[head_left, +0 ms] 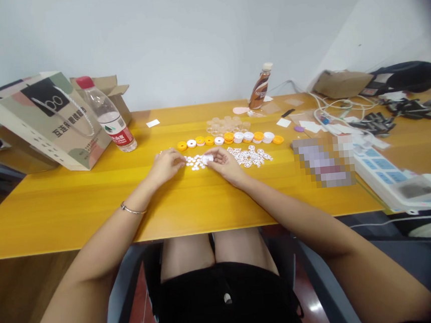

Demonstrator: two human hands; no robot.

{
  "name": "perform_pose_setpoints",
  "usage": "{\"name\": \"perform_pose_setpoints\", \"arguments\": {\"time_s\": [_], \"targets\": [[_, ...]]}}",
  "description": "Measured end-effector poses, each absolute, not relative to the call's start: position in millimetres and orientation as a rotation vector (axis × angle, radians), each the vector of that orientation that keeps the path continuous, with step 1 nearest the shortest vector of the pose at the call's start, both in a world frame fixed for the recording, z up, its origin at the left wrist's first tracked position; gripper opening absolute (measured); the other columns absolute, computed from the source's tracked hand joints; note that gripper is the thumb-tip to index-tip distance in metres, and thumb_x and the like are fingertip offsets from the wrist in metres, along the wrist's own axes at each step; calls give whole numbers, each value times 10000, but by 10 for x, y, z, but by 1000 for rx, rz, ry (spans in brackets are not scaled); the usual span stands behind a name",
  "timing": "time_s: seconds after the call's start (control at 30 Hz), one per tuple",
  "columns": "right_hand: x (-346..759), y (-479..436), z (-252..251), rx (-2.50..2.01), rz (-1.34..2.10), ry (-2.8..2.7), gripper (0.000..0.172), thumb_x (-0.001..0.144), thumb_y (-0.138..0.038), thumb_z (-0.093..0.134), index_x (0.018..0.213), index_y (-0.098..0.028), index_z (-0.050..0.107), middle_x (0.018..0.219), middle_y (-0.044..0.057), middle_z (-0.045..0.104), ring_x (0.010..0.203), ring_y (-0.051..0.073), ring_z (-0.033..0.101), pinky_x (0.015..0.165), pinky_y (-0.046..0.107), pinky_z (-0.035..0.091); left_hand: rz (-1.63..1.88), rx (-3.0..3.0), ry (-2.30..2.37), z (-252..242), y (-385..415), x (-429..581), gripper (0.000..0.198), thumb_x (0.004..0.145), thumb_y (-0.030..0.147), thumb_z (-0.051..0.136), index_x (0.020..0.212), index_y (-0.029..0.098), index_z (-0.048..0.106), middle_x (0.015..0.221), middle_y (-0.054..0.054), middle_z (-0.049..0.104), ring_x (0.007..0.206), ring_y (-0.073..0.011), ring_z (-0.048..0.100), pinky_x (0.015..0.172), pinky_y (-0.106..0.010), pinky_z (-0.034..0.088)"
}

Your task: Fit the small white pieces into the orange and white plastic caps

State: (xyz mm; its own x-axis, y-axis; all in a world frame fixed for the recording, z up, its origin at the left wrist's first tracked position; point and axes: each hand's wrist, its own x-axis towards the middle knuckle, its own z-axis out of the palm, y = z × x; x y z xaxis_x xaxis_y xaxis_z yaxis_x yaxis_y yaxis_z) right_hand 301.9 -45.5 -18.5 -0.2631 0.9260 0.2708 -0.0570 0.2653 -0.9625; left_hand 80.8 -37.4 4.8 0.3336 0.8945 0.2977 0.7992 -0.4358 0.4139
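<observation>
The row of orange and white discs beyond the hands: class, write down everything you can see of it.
The row of discs holds small round pieces, orange and white mixed, plastic by the look. They lie flat on the yellow table, side by side in a nearly straight line left to right. It sits just beyond the left hand and right hand, neither touching it, and in front of a cluster of clear discs.

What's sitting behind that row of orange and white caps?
A heap of clear round pieces lies just behind the row of caps, with a brown bottle farther back. The pieces overlap, so those underneath are hidden.
</observation>
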Motion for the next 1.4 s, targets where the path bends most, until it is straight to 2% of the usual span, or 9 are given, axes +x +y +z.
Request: {"name": "perform_pose_setpoints", "arguments": {"time_s": [0.2,0.37,0.7,0.93,1.13,1.4], "targets": [[3014,-444,-193,-855,1198,-1516,223,700,-203,632,909,-211,557,821,-14,593,763,119,562,799,303,460,631,2491,1560,-47,-338,863,165,822,299,608,892,197,718,946,-70,666,910,-214,602,864,-353,437],[3013,-442,-194,-849,1215,-1507,225,702,-192,632,915,-207,560,843,-4,594,773,125,561,803,307,455,666,2497,1555,-112,-309,885,149,823,287,608,867,195,716,913,-70,665,874,-205,597,817,-334,436],[3018,-445,-220,-833,1224,-1513,236,663,-210,646,879,-211,549,819,-12,586,753,124,544,762,292,455,523,2836,1586,-20,-431,997,140,823,247,579,798,184,702,877,-84,662,890,-233,575,798,-369,340],[3014,-451,-221,-803,1273,-1550,263,677,-234,670,918,-214,567,916,9,631,851,141,589,848,319,465,517,3058,1548,-31,-401,1005,176,840,247,531,796,167,681,844,-97,679,838,-223,591,730,-349,349],[3014,-441,-232,-780,1295,-1586,306,695,-256,685,975,-218,567,974,23,648,898,152,609,892,342,463,849,2696,1532,-35,-438,1008,175,824,273,551,803,181,698,689,-63,692,644,-170,615,686,-306,425],[3006,-440,-253,-757,1345,-1608,323,701,-226,678,1009,-222,579,979,26,664,881,151,620,887,351,472,1197,1936,1293,6,-465,1010,206,719,327,671,816,148,704,758,-48,729,632,-128,653,630,-222,511]]}}
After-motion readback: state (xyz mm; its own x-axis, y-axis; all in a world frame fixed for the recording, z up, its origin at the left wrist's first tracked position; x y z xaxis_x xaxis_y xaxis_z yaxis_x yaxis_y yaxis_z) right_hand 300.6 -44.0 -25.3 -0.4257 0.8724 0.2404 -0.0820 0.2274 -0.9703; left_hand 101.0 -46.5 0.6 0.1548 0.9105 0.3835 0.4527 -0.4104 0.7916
